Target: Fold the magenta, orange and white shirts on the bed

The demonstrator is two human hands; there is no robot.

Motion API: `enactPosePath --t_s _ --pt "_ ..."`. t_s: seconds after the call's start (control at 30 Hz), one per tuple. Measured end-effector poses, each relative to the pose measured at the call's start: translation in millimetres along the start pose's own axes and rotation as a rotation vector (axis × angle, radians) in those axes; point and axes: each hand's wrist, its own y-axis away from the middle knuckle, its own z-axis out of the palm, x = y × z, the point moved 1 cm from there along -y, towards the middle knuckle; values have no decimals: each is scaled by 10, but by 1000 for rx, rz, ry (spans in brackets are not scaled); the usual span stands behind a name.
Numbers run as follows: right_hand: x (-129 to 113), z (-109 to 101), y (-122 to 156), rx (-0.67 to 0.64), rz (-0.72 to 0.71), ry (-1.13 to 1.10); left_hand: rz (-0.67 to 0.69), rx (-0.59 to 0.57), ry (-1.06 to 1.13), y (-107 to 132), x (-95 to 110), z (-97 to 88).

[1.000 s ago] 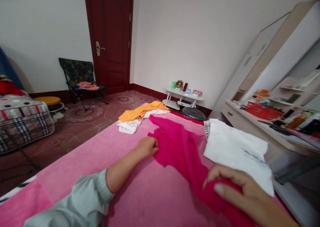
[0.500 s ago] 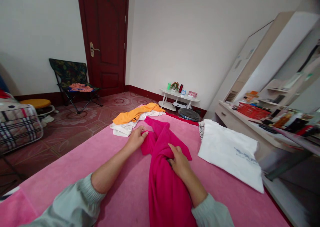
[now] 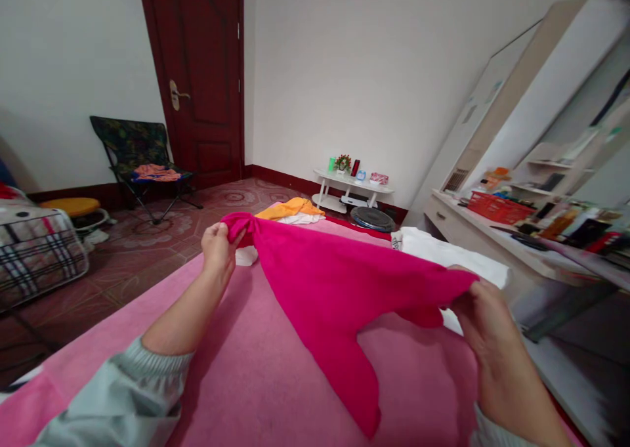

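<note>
A bright magenta garment (image 3: 335,270) is stretched in the air between my two hands, above the pink bed cover (image 3: 266,368). My left hand (image 3: 221,247) pinches one bunched end of it at the left. At the right, my right hand (image 3: 485,309) grips the other end, its fingers partly hidden by the cloth. One narrow part of the garment hangs down in the middle, close to the cover. Behind it lie an orange garment (image 3: 290,208) and white cloth (image 3: 246,256), both partly covered from view. A white folded shirt (image 3: 443,250) lies beyond my right hand.
A dresser (image 3: 502,237) with a red basket (image 3: 497,206) and bottles stands along the right. At the back is a low white table (image 3: 354,184) with small items. A folding chair (image 3: 138,151) holding cloth stands left, near a dark red door (image 3: 197,73).
The magenta garment has been lifted off the bed and spread wide. My left hand moved left and up, my right hand far to the right, both holding it.
</note>
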Motion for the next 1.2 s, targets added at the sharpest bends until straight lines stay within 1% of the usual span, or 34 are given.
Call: enactPosePath --t_s 0.03,0.07,0.1,0.13,0.17,0.2,0.23,0.27,0.33,0.37,0.4,0.43,0.47,0.5,0.53,0.57,0.6,0.63,0.67,0.7,0.73,0.77,0.83,0.87,0.93,1.07,1.13,1.2 --pt "-127 33 114 -201 86 128 22 -39 10 32 7 33" --pt "-245 82 256 -454 199 274 35 -98 4 85 5 74" --pt "-351 141 417 -742 317 412 36 -177 -13 163 0 122" --pt "-445 202 573 -971 386 497 25 -278 -39 267 -3 176" --pt "-518 269 707 -1135 407 527 8 -399 -70 399 3 233" --pt "-560 344 808 -1210 386 505 -14 -540 -110 559 21 292" --pt "-567 423 872 -1188 327 454 -31 -696 -157 741 52 351" --pt "-535 504 902 -1093 252 400 -38 -849 -218 937 97 406" --pt "-374 653 898 -815 125 338 -49 -1156 -342 1323 204 500" --pt "-261 718 885 -724 106 333 -47 -1285 -384 1486 253 535" --pt "-144 773 869 -692 119 337 -41 -1373 -413 1609 289 561" --pt "-33 816 852 -722 156 349 -29 -1424 -433 1684 303 578" --pt "58 839 827 -770 193 364 -9 -1425 -446 1707 290 584" --pt "121 838 789 -785 207 375 18 -1381 -455 1678 248 579" --pt "152 810 730 -734 184 368 53 -1303 -466 1606 179 560" --pt "153 756 652 -613 127 329 89 -1208 -488 1502 86 526" --pt "127 678 560 -449 52 252 115 -1114 -519 1382 -25 478" --pt "82 583 462 -282 -23 141 124 -1046 -579 1261 -145 418" --pt "28 482 363 -144 -87 12 94 -1032 -661 1154 -269 351" --pt "-30 382 271 -54 -138 -111 33 -1065 -740 1072 -387 282" --pt "-88 291 188 -4 -181 -210 -30 -1142 -801 1021 -488 217" --pt "-141 213 119 20 -223 -281 -88 -1239 -841 1001 -568 160" --pt "-217 100 27 35 -287 -360 -169 -1421 -853 1041 -655 87" --pt "-235 66 2 36 -307 -384 -200 -1486 -839 1088 -666 73" --pt "-233 38 -17 32 -314 -419 -279 -1578 -796 1214 -646 79" --pt "-162 69 -8 31 -260 -460 -483 -1742 -744 1497 -530 127" --pt "-139 91 -3 29 -252 -465 -544 -1771 -770 1619 -479 131" --pt "-134 105 -2 34 -253 -473 -523 -1772 -800 1718 -460 124"
